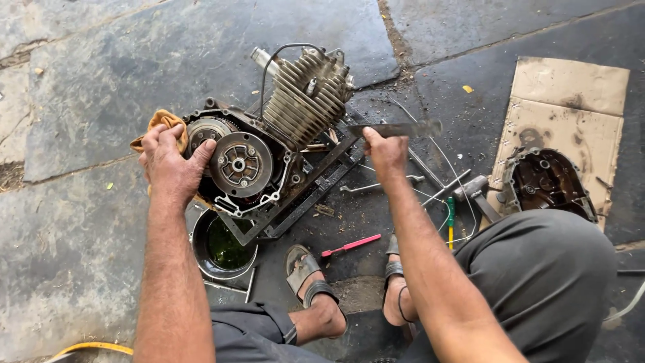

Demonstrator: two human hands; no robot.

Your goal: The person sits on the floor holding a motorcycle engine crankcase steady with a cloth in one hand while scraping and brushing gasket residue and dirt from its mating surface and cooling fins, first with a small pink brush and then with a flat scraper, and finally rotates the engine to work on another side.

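one engine (282,134) | left hand (168,161) clamps orange rag (161,122) | right hand (384,151) grips flat blade (396,129) (blurred) — two sandals

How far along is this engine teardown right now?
Done: the side cover is off, lying on cardboard, and the clutch is exposed. In hand: the left hand presses an orange rag to the engine; the right hand holds a flat blade. Left: the clutch remains mounted.

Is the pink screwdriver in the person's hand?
No, the pink screwdriver lies on the ground by the sandalled feet, while the right hand grips a flat metal blade.
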